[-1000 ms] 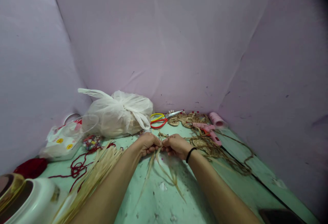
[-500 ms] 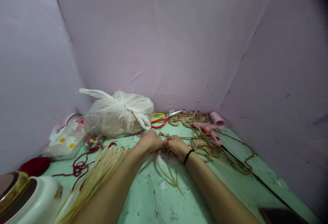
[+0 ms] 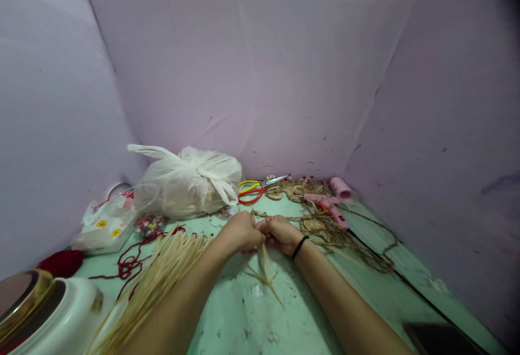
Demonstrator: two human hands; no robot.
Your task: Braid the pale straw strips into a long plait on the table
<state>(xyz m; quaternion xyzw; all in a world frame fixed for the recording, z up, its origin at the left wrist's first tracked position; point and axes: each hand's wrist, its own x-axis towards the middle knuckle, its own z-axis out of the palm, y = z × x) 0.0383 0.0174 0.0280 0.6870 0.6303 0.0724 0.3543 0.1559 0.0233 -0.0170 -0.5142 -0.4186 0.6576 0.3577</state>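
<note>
My left hand [image 3: 242,231] and my right hand [image 3: 279,232] meet over the green table [image 3: 309,311], knuckles almost touching. Both are closed on a small bunch of pale straw strips [image 3: 265,268], whose loose ends hang down and fan out below the hands. A braided end of the strips [image 3: 260,215] sticks out just above my fingers. A black band circles my right wrist. A large sheaf of the same straw [image 3: 158,284] lies on the table to the left of my left forearm.
A tied white plastic bag [image 3: 189,182] sits at the back. Red and yellow scissors [image 3: 254,190], a pink glue gun [image 3: 327,206], a pink spool [image 3: 340,188] and tangled jute twine [image 3: 337,236] lie at right. Red yarn [image 3: 125,263], beads [image 3: 148,226] and a white pot [image 3: 52,311] lie at left.
The loose strip ends were spread apart under my hands; now they are drawn together into a narrower bunch. My hands have stayed close together in the same place.
</note>
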